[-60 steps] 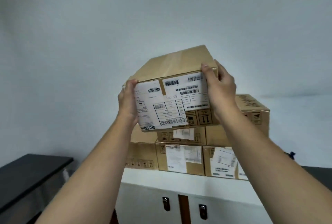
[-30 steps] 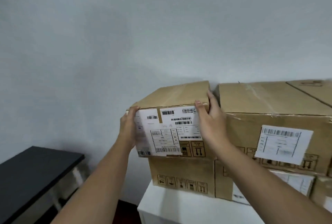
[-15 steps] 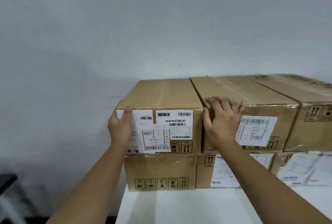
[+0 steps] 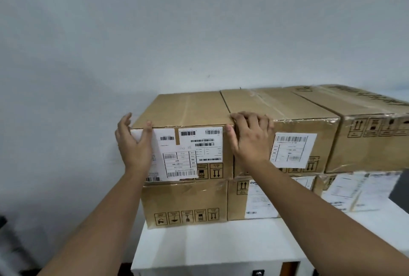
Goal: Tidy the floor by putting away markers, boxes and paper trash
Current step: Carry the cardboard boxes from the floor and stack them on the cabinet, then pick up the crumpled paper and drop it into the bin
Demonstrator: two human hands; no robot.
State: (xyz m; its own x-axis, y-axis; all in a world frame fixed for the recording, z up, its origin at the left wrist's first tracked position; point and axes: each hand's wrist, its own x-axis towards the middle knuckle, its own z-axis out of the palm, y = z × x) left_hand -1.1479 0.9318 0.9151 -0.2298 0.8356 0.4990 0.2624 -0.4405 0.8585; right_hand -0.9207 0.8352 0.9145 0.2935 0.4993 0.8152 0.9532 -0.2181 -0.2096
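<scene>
A cardboard box (image 4: pixel 188 107) with white shipping labels on its front sits on the top row of a stack, at the left end, flush against the neighbouring box (image 4: pixel 287 103). My left hand (image 4: pixel 132 142) spans the box's front left corner, thumb on the front face, fingers spread loosely along the left side. My right hand (image 4: pixel 250 138) rests on the front of the neighbouring box, fingertips bent over its top edge, thumb touching the labelled box's right front edge.
The stack stands on a white cabinet (image 4: pixel 210 247) against a pale wall. A lower box (image 4: pixel 183 198) carries the labelled one. More boxes (image 4: pixel 365 142) continue to the right. A dark object (image 4: pixel 400 193) cuts in at the right edge.
I carried the labelled box up and set it on the stack's left end. My right hand left its side for the neighbouring box, and my left hand's fingers have loosened.
</scene>
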